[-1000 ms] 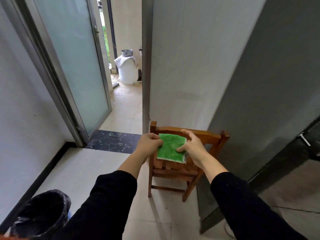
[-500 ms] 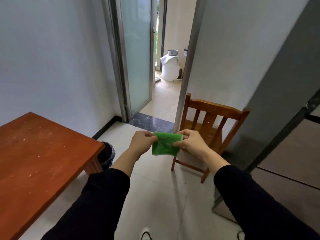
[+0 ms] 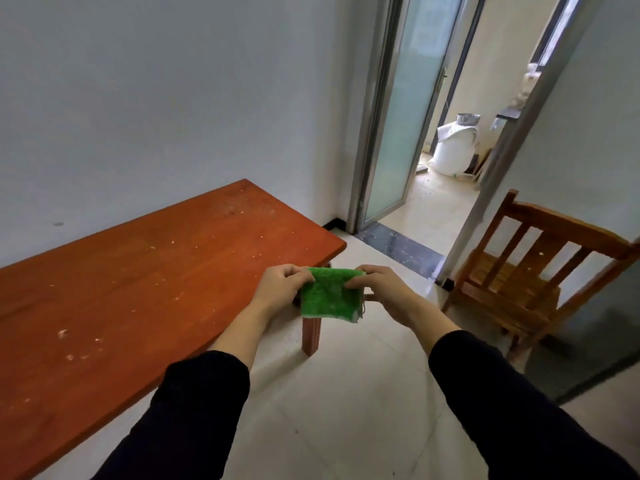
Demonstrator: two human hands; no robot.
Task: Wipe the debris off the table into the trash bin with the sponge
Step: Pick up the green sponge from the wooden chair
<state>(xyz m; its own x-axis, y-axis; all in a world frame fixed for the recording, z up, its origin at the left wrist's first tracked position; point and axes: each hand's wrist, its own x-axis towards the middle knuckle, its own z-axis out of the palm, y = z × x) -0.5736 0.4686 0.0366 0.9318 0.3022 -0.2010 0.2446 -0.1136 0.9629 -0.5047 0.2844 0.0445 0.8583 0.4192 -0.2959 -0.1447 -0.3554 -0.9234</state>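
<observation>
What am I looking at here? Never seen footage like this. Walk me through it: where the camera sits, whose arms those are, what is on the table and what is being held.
There is no machine here. One wide-angle camera is worn on a person's head and looks forward and down, so the arms in black sleeves are the wearer's own. The left hand and right hand together pinch the top edge of a green sponge, which hangs in the air in front of the near corner of the table. The red-brown tabletop carries scattered pale crumbs, the debris to be wiped. A wooden chair stands to the right by an open doorway. The trash bin is not visible in this picture.
</observation>
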